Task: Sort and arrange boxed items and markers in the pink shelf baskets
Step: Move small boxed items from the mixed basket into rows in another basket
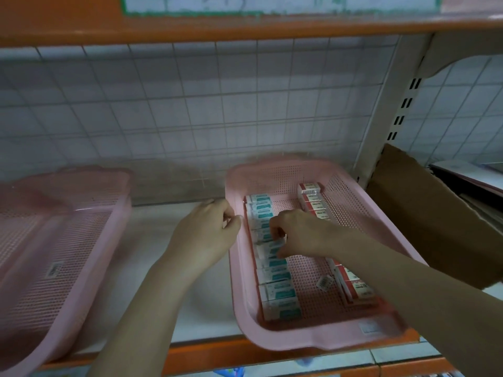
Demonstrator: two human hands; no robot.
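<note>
Nearest, at the shelf's orange front edge (217,349), the right pink basket (321,339) overhangs the lip slightly, its near rim carrying a small label. Inside it, a row of teal-and-white boxes (277,293) runs along the left wall from the near end to the far end, and a row of red-and-white boxes (356,288) lines the right wall, partly hidden under the right forearm; a loose barcode tag (324,282) lies on the mesh floor between the two rows. Midway along the teal row, the right hand (296,232) reaches down with fingers curled, its grip pinching one teal-and-white box (269,247) that sits tilted out of line with its neighbours. Just left of the basket's left wall, the left hand (206,229) rests with fingers curled at the rim, though blur keeps me from telling whether its grip holds anything. Toward the shelf's left end stands the left pink basket (54,240), a barcode sticker on its floor. Beyond, a white wire grid (190,104) backs the shelf, and a brown cardboard sheet (424,213) leans past the right upright.
</note>
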